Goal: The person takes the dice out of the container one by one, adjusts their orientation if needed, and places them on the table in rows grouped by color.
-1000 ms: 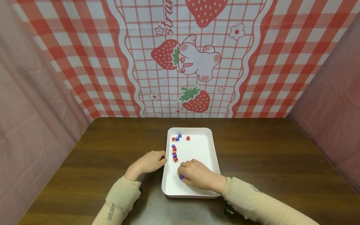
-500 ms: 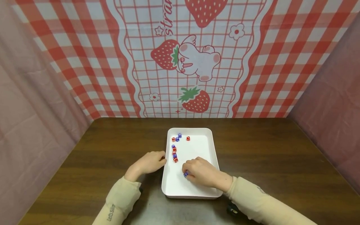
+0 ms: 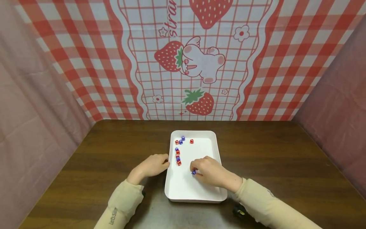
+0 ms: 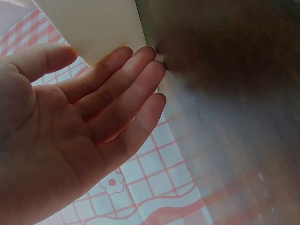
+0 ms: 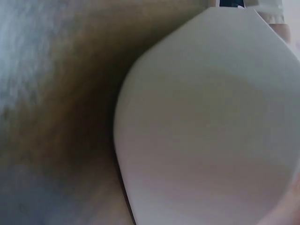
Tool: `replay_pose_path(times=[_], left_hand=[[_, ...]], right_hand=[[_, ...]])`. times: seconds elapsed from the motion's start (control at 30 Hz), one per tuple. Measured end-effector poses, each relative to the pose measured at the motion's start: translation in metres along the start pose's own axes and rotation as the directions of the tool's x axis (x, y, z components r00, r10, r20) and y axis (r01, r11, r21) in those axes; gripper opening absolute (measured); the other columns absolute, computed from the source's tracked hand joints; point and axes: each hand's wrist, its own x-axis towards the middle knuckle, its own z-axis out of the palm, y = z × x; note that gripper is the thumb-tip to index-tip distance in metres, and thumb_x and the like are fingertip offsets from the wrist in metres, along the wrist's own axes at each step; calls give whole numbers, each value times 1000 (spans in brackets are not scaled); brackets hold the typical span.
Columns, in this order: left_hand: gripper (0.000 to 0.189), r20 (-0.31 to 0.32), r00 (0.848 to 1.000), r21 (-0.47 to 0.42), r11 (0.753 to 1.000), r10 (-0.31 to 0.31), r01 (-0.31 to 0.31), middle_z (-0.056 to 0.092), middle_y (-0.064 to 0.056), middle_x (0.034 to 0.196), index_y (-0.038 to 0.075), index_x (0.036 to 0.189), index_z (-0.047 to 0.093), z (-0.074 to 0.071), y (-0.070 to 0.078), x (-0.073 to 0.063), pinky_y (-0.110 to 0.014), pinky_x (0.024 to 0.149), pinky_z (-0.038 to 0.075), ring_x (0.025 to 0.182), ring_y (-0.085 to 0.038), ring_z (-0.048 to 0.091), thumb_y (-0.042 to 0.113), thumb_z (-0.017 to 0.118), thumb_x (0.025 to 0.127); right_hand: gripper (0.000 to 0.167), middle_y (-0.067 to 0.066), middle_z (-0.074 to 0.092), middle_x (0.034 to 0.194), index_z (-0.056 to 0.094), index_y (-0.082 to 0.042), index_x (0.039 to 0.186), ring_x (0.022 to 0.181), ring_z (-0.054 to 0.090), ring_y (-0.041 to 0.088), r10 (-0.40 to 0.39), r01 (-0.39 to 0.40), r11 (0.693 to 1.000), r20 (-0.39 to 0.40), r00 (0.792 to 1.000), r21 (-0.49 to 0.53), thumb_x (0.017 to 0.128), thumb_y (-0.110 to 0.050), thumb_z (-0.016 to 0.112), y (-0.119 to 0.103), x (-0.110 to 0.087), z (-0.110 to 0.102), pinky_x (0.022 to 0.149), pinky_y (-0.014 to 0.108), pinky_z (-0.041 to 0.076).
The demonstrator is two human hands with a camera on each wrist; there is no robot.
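A white tray (image 3: 194,197) stands on the table and holds several red and blue dice. Over its middle, my right hand (image 3: 210,171) pinches a blue die (image 3: 193,172) between thumb and fingers. My left hand (image 3: 152,164) touches the tray's left wall from outside, and the left wrist view shows its fingers (image 4: 126,103) relaxed and holding nothing. Along the left inside runs a short column of dice, with a red die (image 3: 179,163) at its near end. Only the tray's outer wall (image 5: 201,117) and a sliver of hand appear in the right wrist view.
Near the tray's far end lie a red die (image 3: 192,141) by itself and a small cluster including a blue die (image 3: 183,138). The brown wooden table (image 3: 271,152) surrounds the tray. A strawberry-print cloth (image 3: 197,79) hangs behind it.
My right hand has moved to the right and a little away from me, carrying the blue die. The left hand and the other dice stay where they were.
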Motion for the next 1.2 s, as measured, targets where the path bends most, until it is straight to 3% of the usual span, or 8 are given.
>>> replay_pose_path(times=[0.3,0.7,1.2], left_hand=[[15,-4,1000,11,1000,-4,4,48,-1,64,12,77,52,0,0,1,-31,60,37,63,-17,45,20,49,90],[16,-7,1000,13,1000,2,-2,47,-1,64,13,76,51,1,0,0,-31,60,37,62,-17,45,20,49,89],[16,-7,1000,5,1000,13,-13,47,-1,65,11,76,50,2,2,-1,-32,60,37,63,-17,45,20,49,89]], right_hand=[[11,-7,63,80,62,-15,85,72,56,6,89,-88,996,2,996,-6,76,-14,69,12,-2,-13,71,30,46],[13,-4,64,83,68,-14,90,71,57,9,104,-105,992,-23,994,-63,77,-15,69,31,-4,-22,70,33,46],[13,-3,64,83,68,-11,90,74,61,10,158,-162,986,-79,984,-40,77,-14,70,50,-9,-31,71,34,48]])
